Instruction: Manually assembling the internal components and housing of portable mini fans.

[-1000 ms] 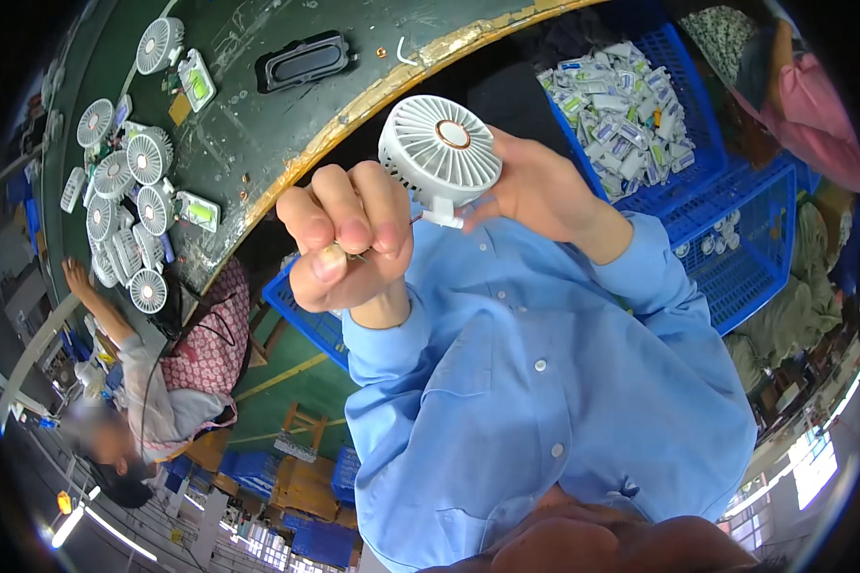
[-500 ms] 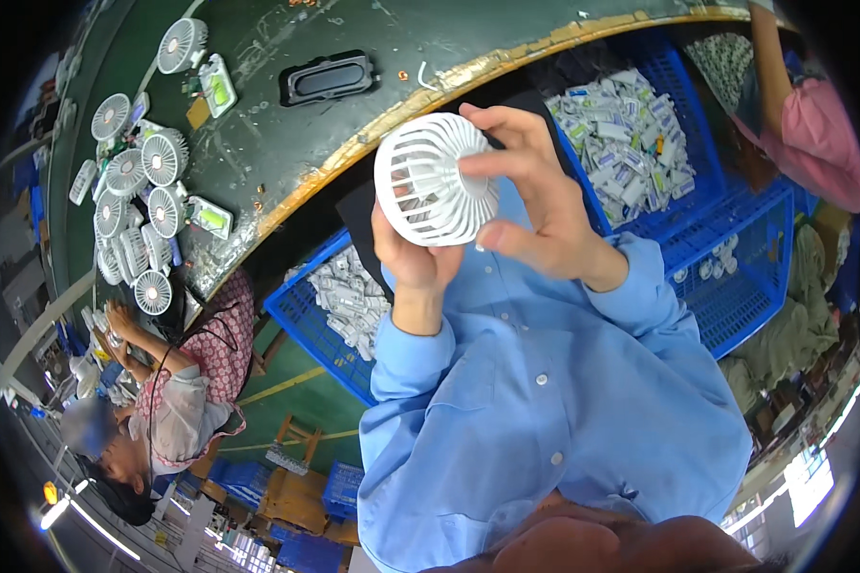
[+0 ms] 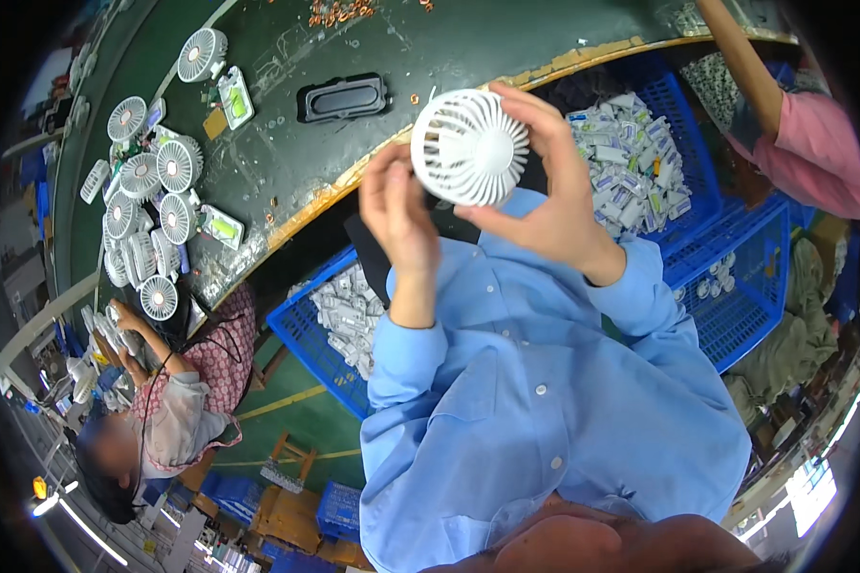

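Observation:
A white round fan head (image 3: 473,148) with a ribbed cage and a smooth round hub is held up over the table's edge. My right hand (image 3: 566,181) grips it from the right, fingers over the top rim and thumb under the lower edge. At the cage's left side is my left hand (image 3: 398,212), its fingers bent and smeared by motion. Whether those fingers touch the cage, I cannot tell. A black oblong tray-like part (image 3: 344,98) lies on the green tabletop (image 3: 287,57) beyond.
Assembled small white fans (image 3: 177,164) cluster at the table's left. Blue crates (image 3: 325,368) with white parts stand below the edge on both sides, the right one (image 3: 631,172) heaped. A co-worker (image 3: 177,401) works at left; another person's pink sleeve (image 3: 812,143) shows at right.
The fan head has shifted right and up in view and turned, its hub now facing me more. My right hand now grips its rim; my left has come away from beneath to its left side.

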Tool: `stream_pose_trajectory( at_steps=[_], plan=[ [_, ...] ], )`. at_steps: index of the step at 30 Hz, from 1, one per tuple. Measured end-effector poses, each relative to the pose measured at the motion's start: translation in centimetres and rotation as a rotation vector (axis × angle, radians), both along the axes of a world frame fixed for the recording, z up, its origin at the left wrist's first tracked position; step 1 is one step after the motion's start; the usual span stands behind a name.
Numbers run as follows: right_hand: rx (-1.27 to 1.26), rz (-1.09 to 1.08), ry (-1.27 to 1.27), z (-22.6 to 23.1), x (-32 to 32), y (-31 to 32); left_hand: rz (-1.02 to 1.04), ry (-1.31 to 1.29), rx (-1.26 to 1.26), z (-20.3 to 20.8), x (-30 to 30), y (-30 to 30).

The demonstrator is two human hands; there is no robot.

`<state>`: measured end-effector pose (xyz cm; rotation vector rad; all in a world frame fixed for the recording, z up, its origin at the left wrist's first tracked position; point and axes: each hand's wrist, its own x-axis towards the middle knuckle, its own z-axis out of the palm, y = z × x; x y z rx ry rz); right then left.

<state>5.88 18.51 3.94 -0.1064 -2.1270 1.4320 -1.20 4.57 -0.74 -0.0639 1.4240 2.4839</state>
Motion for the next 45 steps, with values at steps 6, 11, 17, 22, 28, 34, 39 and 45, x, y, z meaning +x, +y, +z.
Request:
stream_pose_trajectory(
  at_steps=[6,11,17,22,28,34,39,45],
  plan=[
    [0.348,-0.285,-0.075,-3.3,-2.0,10.1,0.289,0.533,-0.708,0.0,-12.0,-7.5],
    [0.718,-0.540,-0.273,-7.5,-5.6,23.1,0.045,1.109,-1.444,2.8,-23.0,-12.0],
    [0.790,-0.799,-0.157,-5.6,-8.3,23.1,-0.377,1.463,-1.948,3.0,-28.9,-10.2],
    [0.732,-0.502,-0.017,-3.8,-6.2,17.3,-0.276,1.349,-1.553,3.5,-31.5,-11.1],
    [0.559,-0.291,0.061,-3.4,-5.8,14.3,0.040,1.389,-1.336,10.7,-29.2,-9.2],
    [0.343,-0.073,0.071,3.0,-4.9,6.4,-0.125,1.597,-1.589,17.9,-16.5,-5.3],
    [0.491,0.215,0.204,7.2,-6.3,0.8,-0.335,1.751,-1.356,16.3,-9.3,-3.9],
    [0.318,0.479,-0.160,5.4,-2.9,1.5,-0.502,1.655,-1.147,12.7,-4.0,-3.0]
  ],
)
